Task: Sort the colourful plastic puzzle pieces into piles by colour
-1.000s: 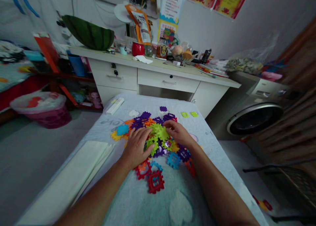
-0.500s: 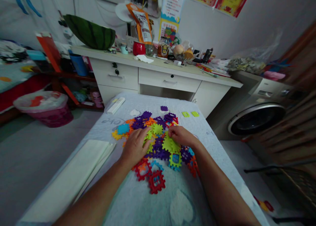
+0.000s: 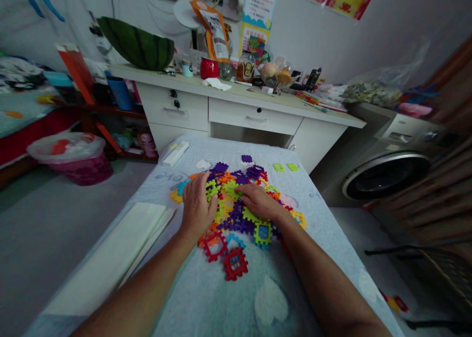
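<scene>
A heap of coloured plastic interlocking tiles (image 3: 236,219) lies on a table covered with a pale blue cloth (image 3: 206,297). My left hand (image 3: 197,204) rests flat on the left side of the heap, fingers stretched over green and orange tiles. My right hand (image 3: 260,201) lies palm down on the middle of the heap, fingers pointing left onto a green tile. Two red tiles (image 3: 224,253) sit at the near edge of the heap. Two small green tiles (image 3: 285,167) and a purple tile (image 3: 246,158) lie apart at the far side.
A folded white sheet (image 3: 110,258) lies on the table's left. A white remote-like bar (image 3: 176,154) sits at the far left corner. Behind stand a cluttered white desk (image 3: 239,106) with half a watermelon (image 3: 136,47), a washing machine (image 3: 387,175) at right, and a pink bin (image 3: 72,157) at left.
Both hands have slid over the heap, pushing tiles about: the left moved forward and up, the right shifted left onto the middle. Green tiles were spread and some tiles shoved right.
</scene>
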The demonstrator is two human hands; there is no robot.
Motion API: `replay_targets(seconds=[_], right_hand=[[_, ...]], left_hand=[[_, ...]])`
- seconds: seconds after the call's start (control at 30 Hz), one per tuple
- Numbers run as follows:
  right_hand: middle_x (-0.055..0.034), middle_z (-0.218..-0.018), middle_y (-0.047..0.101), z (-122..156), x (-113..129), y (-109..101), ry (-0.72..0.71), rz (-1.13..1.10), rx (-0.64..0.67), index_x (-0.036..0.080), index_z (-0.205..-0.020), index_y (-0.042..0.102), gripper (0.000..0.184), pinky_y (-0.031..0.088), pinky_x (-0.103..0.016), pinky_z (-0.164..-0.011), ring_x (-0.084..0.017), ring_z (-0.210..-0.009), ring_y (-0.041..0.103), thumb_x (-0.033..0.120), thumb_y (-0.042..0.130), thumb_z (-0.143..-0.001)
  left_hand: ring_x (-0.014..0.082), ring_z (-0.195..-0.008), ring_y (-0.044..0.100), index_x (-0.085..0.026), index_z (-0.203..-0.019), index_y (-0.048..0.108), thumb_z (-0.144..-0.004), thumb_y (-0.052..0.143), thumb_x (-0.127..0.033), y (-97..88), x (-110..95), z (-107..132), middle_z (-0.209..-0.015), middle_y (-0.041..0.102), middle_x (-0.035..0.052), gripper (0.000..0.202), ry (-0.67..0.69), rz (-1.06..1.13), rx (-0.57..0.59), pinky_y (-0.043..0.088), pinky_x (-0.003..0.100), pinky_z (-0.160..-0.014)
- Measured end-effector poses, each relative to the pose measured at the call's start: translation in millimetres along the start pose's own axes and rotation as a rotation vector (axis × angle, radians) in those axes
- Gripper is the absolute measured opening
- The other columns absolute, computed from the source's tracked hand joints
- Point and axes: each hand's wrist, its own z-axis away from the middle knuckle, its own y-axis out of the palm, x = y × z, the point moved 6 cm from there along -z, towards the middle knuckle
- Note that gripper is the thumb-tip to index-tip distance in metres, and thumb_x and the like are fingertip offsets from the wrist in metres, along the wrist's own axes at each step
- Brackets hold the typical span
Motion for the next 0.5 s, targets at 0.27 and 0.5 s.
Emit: replay_targets(seconds=[0.27, 0.5], right_hand=[[-0.0094, -0.118, 0.065, 14, -16, -28, 0.075, -0.078, 0.095, 0.019, -0.121, 0.06, 0.041, 0.045, -0.038, -0.095, -0.022, -0.107, 0.059, 0.028, 0.068, -0.082], [-0.0089, -0.107, 0.063, 22, -21, -22, 0.112, 0.082, 0.256, 0.016, -0.109, 0.064, 0.042, 0.044, -0.033, -0.086, -0.021, -0.096, 0.057, 0.025, 0.077, -0.07]], left_hand=[[0.0325, -0.137, 0.034, -0.022, -0.124, 0.058, -0.089, 0.054, -0.034, 17.1, -26, 11, -0.141, 0.048, 0.012, 0.038, 0.179, -0.079, 0.297, 0.025, 0.057, -0.114], [0.0332, -0.138, 0.033, -0.027, -0.133, 0.054, -0.086, 0.058, -0.049, 30.2, -42, 25, -0.143, 0.05, 0.0089, 0.052, 0.283, -0.024, 0.553, 0.023, 0.06, -0.114]])
